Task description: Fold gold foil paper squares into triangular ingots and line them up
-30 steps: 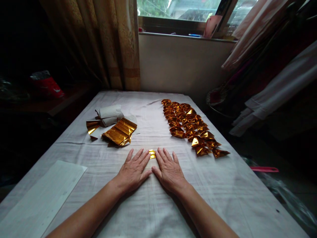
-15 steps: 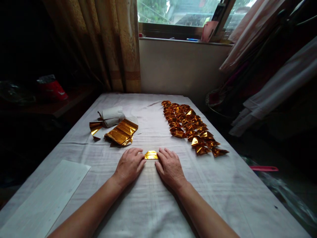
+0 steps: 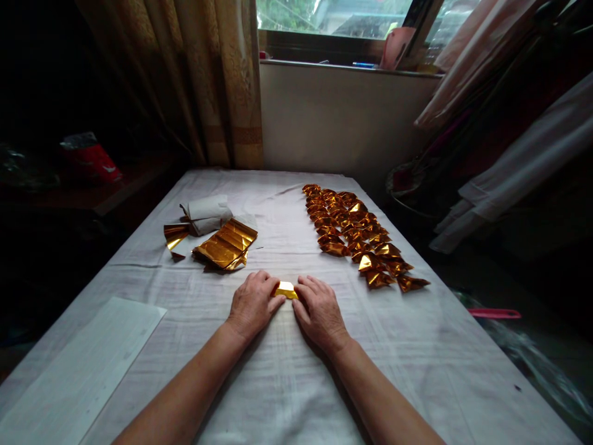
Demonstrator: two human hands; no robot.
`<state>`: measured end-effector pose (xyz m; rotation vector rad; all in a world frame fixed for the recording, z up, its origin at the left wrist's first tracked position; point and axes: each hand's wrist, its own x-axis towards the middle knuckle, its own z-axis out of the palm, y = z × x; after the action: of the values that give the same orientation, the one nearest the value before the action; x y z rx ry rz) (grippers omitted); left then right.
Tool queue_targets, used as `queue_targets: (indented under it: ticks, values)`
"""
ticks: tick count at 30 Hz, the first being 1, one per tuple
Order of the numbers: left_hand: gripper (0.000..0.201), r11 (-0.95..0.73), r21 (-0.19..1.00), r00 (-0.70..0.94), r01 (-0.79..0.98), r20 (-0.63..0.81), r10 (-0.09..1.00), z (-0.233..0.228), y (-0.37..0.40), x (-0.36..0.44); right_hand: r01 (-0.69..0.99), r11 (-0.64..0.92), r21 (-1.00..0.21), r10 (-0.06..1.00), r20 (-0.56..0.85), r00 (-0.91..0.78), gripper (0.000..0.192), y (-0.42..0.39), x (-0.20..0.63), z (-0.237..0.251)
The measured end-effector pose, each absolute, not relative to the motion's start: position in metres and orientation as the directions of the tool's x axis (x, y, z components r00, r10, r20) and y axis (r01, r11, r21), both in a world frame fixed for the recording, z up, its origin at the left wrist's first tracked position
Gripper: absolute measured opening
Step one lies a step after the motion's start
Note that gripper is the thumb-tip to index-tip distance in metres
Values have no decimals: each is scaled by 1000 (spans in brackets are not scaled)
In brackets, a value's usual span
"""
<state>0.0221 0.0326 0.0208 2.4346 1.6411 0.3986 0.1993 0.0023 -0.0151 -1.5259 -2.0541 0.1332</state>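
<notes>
Gold foil piece [image 3: 286, 289], between both hands [image 3: 252, 303] [image 3: 322, 310], held at its ends

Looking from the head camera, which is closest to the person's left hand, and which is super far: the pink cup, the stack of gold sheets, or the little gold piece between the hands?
1. Little gold piece: touching the left hand, on its right side.
2. Stack of gold sheets: beyond the hand, a bit left.
3. Pink cup: farthest, right, by the window.

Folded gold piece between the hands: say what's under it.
White cloth shows on the near side of the folded gold piece; whatever lies directly beneath is hidden. The left hand and right hand, at its ends, block the view there.
</notes>
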Motion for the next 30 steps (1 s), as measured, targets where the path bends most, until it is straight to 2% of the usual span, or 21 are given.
queue_targets:
  ticks: [2,7,10,13,17,20,24,30]
  values:
    - [19,-371,305,352,877,116,929,20,33,21,835,349,-425,905,384,-183,23,3,200,-16]
    - [41,-375,301,346,877,146,927,19,32,17,794,384,-472,891,414,-184,26,3,201,-19]
    - [36,-413,271,368,870,200,908,19,30,15,767,410,-494,879,437,-189,28,2,202,-18]
    - [26,-439,191,386,878,260,885,20,28,16,746,432,-506,869,453,-196,30,2,202,-17]
    - [12,-447,134,412,884,225,883,20,24,22,730,459,-507,857,470,-213,24,2,202,-15]
    - [16,-458,189,426,869,185,885,16,22,26,721,462,-516,859,462,-219,21,2,202,-13]
    - [36,-491,259,430,832,260,865,9,22,25,700,450,-555,874,435,-217,24,1,201,-9]
    - [13,-596,339,525,728,283,803,11,21,13,664,467,-583,875,412,-255,24,0,203,-7]
